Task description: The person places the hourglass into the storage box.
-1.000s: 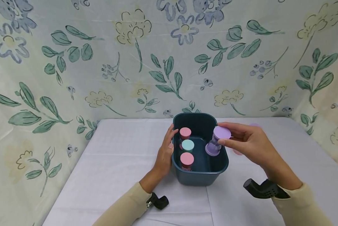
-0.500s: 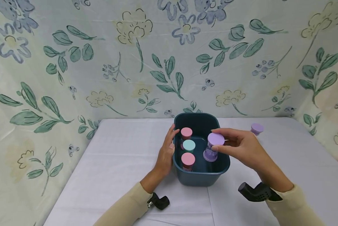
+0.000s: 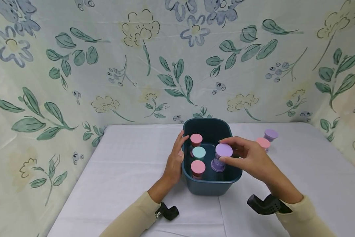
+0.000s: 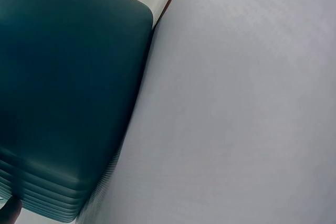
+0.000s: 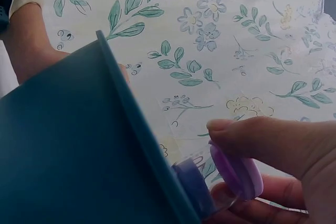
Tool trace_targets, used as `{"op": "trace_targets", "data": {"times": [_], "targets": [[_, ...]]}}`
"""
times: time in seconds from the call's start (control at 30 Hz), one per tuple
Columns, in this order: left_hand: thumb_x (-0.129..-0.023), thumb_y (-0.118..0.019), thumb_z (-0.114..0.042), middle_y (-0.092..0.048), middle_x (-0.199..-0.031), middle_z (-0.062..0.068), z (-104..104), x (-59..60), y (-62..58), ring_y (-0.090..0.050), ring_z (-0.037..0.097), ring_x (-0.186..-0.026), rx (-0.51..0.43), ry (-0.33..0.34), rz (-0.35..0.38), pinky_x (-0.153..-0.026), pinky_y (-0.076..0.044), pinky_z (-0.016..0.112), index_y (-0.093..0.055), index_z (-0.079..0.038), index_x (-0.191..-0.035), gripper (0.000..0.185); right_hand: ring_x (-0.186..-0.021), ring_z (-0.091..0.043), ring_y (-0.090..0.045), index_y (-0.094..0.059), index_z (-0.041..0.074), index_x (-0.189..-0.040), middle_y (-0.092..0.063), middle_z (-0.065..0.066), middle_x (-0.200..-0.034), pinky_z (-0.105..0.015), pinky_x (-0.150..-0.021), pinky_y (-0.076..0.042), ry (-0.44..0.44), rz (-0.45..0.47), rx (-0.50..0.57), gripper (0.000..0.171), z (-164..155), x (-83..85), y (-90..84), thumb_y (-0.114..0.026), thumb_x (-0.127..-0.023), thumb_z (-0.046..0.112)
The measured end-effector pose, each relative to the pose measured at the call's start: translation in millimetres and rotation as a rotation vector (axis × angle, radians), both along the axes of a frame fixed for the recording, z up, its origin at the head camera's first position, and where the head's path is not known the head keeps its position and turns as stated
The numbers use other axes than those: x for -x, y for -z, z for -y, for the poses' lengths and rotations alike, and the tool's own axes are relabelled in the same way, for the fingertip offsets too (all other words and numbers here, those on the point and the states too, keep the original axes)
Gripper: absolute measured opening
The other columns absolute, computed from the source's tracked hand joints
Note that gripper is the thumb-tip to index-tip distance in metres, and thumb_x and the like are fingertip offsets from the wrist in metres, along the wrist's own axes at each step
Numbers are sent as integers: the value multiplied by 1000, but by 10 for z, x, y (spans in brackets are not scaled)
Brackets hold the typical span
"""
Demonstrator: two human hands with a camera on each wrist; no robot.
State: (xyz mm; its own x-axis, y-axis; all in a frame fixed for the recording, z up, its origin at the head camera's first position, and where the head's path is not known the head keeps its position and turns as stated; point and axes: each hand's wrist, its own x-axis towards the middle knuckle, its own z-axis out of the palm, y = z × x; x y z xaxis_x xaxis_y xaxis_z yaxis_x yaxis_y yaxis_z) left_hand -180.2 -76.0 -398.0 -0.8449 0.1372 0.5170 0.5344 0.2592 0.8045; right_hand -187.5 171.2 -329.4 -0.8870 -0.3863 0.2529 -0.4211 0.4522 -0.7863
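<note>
One white cloth covers the table [image 3: 130, 171]; floral sheet [image 3: 106, 65] hangs behind and on both sides as walls. One dark teal bin [image 3: 210, 187] sits mid-table near the back.

Count of timers (hourglass type, coloured caps): 4 in the bin, 2 outside. Inside: 2 pink [image 3: 196, 139] [image 3: 198, 167], 1 teal [image 3: 199, 152], 1 purple timer [image 3: 222, 157]. Outside, right of bin on the cloth: 1 pink [image 3: 263, 143], 1 purple [image 3: 270, 134], just beside each other.

Right hand [image 3: 250, 159] pinches the purple timer by its top cap, thumb and fingers curled round the rim; timer is inside the bin, right half, tilted a bit. Can't tell if its base touches the floor. Left hand [image 3: 174, 161] lies flat vs. bin's left wall, fingers straight, thumb at the rim.

2 black wrist cams [image 3: 168, 212] [image 3: 264, 204], 1 per cream sleeve.
</note>
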Motion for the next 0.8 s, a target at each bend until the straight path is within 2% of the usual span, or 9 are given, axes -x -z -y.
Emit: {"op": "trace_targets", "data": {"times": [0.23, 0.33, 0.47, 0.67, 0.8], "targets": [[-95, -28, -5, -16, -158, 20, -6, -1, 21, -15, 34, -146, 0, 5, -15, -111, -18, 60, -33, 5, -145, 52, -99, -17, -65, -63, 17, -125, -65, -4, -118, -33, -83, -54, -42, -22, 20, 49, 6, -7, 75, -79, -79, 25], [-96, -28, -8, -15, -160, 16, 1, 100, 184, -14, 31, -147, 4, -2, -26, -112, -17, 60, -33, 1, -147, 52, -102, -17, -65, -63, 18, -126, -64, -3, -119, -32, -84, -54, -62, -27, 29, 49, 7, -10, 88, -79, -80, 24], [-98, -27, -19, -13, -161, 4, 18, 233, 395, -13, 22, -147, 18, -16, -46, -112, -18, 60, -32, -11, -150, 52, -104, -20, -64, -62, 17, -128, -63, -6, -122, -32, -84, -54, -65, -30, 24, 50, 15, -16, 100, -78, -81, 24], [-100, -25, -28, -14, -161, -2, 20, 231, 409, -13, 18, -147, 14, -12, -63, -112, -18, 60, -32, -17, -151, 52, -105, -21, -64, -61, 17, -129, -63, -6, -125, -34, -84, -54, -72, -10, 24, 50, 30, -18, 132, -77, -82, 24], [-100, -25, -27, -14, -161, -1, 21, 229, 414, -13, 19, -147, 8, -9, -67, -112, -17, 60, -32, -15, -150, 53, -104, -20, -64, -62, 17, -127, -63, -5, -123, -34, -84, -54, -82, -13, 23, 48, 40, -18, 148, -77, -82, 24]]}}
